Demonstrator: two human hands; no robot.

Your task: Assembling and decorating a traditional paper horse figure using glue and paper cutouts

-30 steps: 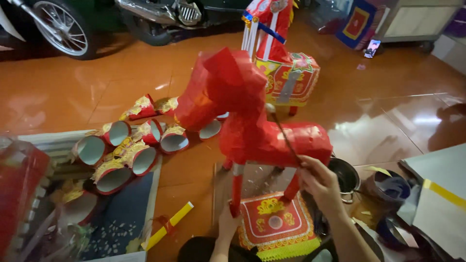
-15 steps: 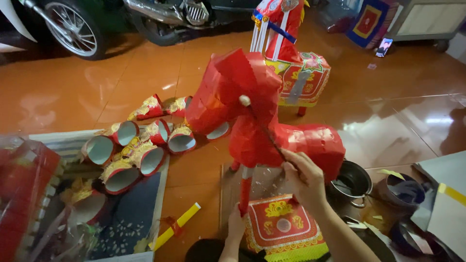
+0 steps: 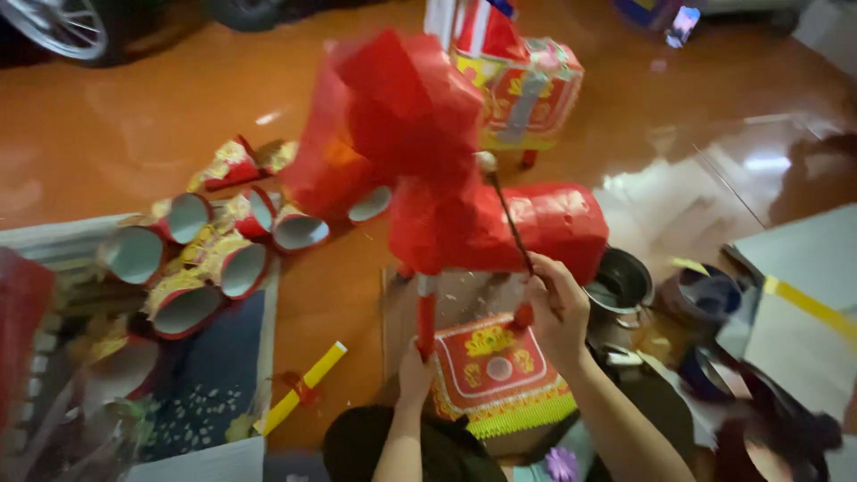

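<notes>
Red paper horse [image 3: 464, 187] held up over the orange floor [image 3: 116, 152], head end toward the camera and blurred, body to the right, one front leg red above and white at the middle. Left hand [image 3: 415, 370] closed around the lower end of that front leg, fingers wrapped, thumb side up. Right hand [image 3: 555, 303] closed in a pinch on the lower end of a thin dark stick [image 3: 509, 219]; stick slanted up and left to a small pale tip [image 3: 485, 162] lying against the horse's neck. Below the hands, flat on a board: a red and yellow decorated panel [image 3: 495, 370] with a fringe along its near edge. Just right of the right hand, a dark metal pot [image 3: 625, 278], near the horse's hindquarters. Left of the horse, a cluster of short paper tubes [image 3: 201, 263] with white insides and red-and-gold wraps, lying on their sides, some on the floor and some on a dark mat [image 3: 192, 384]. A yellow strip [image 3: 302, 388] beside the mat. Behind the horse, a second decorated paper figure [image 3: 527, 89], red and gold, standing on the floor. Wheel [image 3: 62, 27] at top left.
</notes>
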